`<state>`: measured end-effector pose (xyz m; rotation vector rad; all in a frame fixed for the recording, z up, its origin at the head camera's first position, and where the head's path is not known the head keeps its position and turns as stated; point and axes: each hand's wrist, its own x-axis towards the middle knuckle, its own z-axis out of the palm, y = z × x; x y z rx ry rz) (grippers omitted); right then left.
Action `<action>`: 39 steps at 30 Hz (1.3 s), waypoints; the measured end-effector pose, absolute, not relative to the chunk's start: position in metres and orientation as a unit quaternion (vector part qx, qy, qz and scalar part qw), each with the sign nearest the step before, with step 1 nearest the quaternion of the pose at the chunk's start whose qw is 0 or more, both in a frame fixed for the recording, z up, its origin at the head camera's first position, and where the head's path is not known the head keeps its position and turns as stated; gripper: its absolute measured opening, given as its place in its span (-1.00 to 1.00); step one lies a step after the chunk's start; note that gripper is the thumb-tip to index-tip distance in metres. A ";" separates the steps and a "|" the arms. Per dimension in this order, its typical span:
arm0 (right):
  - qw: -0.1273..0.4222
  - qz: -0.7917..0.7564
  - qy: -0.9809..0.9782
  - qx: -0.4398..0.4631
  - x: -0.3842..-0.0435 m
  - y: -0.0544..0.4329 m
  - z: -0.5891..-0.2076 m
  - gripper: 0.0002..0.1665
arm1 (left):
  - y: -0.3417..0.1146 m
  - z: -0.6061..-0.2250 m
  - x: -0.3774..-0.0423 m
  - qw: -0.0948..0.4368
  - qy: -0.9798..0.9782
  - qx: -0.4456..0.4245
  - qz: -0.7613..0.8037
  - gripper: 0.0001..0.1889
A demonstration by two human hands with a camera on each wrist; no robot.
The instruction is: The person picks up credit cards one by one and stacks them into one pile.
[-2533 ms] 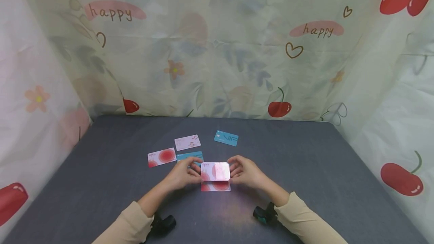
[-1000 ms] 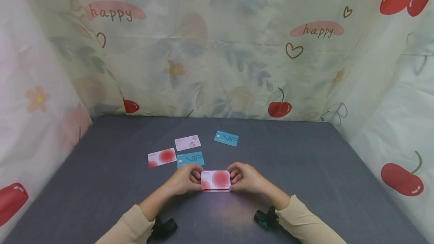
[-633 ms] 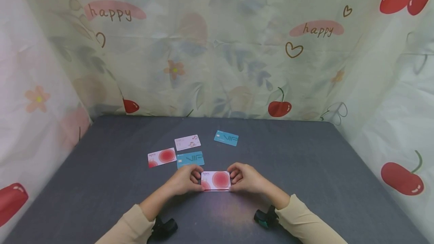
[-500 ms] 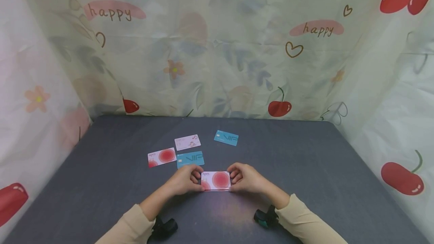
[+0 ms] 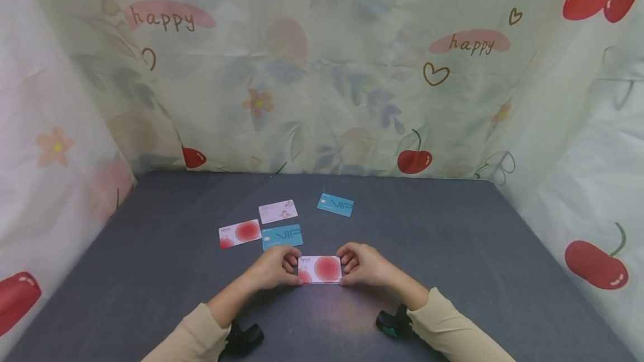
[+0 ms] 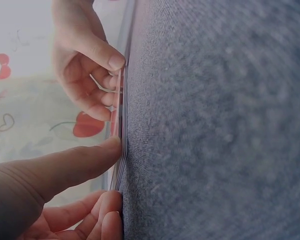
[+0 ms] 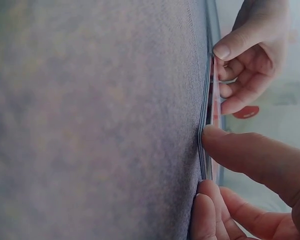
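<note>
In the head view, a white-and-red plastic card with red circles lies near the middle front of the table. My left hand pinches its left end and my right hand its right end. Both wrist views reveal a thin stack of cards under it, flat on the table. The top card slants up from this stack at its far side, leaving a narrow dark gap. Each thumb is at the near edge, the other fingers bent beside the card's ends. Stacked faces underneath are hidden.
Beyond the left hand lie a blue VIP card, a red-circled white card and a pale pink card. Another blue VIP card lies farther back. A patterned curtain encloses the dark grey table.
The held card has come down and toward me, tilting flatter, until it covers the similar card below it. Both hands moved slightly nearer with it. The loose cards stayed put.
</note>
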<state>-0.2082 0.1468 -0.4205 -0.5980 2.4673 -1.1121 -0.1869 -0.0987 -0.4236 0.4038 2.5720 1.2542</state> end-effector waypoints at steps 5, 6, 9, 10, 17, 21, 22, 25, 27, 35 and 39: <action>0.184 -0.395 0.875 -0.210 -0.209 0.146 -0.422 -0.43 | -0.099 -0.424 -0.187 0.121 0.884 0.148 0.427 -0.50; 0.185 -0.395 0.875 -0.209 -0.209 0.146 -0.423 -0.43 | -0.099 -0.424 -0.187 0.120 0.884 0.150 0.426 -0.51; 0.187 -0.396 0.875 -0.205 -0.210 0.146 -0.424 -0.43 | -0.099 -0.424 -0.187 0.118 0.884 0.154 0.425 -0.51; 0.187 -0.397 0.875 -0.205 -0.210 0.146 -0.424 -0.43 | -0.098 -0.424 -0.187 0.119 0.884 0.153 0.425 -0.51; 0.183 -0.393 0.876 -0.210 -0.208 0.146 -0.422 -0.44 | -0.097 -0.424 -0.186 0.120 0.886 0.150 0.422 -0.51; 0.183 -0.391 0.877 -0.212 -0.209 0.147 -0.423 -0.44 | -0.097 -0.423 -0.186 0.119 0.886 0.152 0.423 -0.51; 0.184 -0.392 0.876 -0.213 -0.209 0.147 -0.423 -0.44 | -0.097 -0.423 -0.186 0.119 0.885 0.152 0.423 -0.51; 0.181 -0.397 0.872 -0.221 -0.209 0.148 -0.423 -0.44 | -0.097 -0.422 -0.185 0.120 0.884 0.153 0.426 -0.51; 0.176 -0.397 0.869 -0.236 -0.209 0.149 -0.422 -0.44 | -0.097 -0.421 -0.185 0.121 0.883 0.154 0.428 -0.51; 0.182 -0.400 0.870 -0.222 -0.209 0.147 -0.421 -0.42 | -0.097 -0.421 -0.185 0.121 0.882 0.152 0.429 -0.51; 0.184 -0.398 0.873 -0.213 -0.209 0.146 -0.421 -0.42 | -0.097 -0.421 -0.184 0.120 0.883 0.153 0.427 -0.50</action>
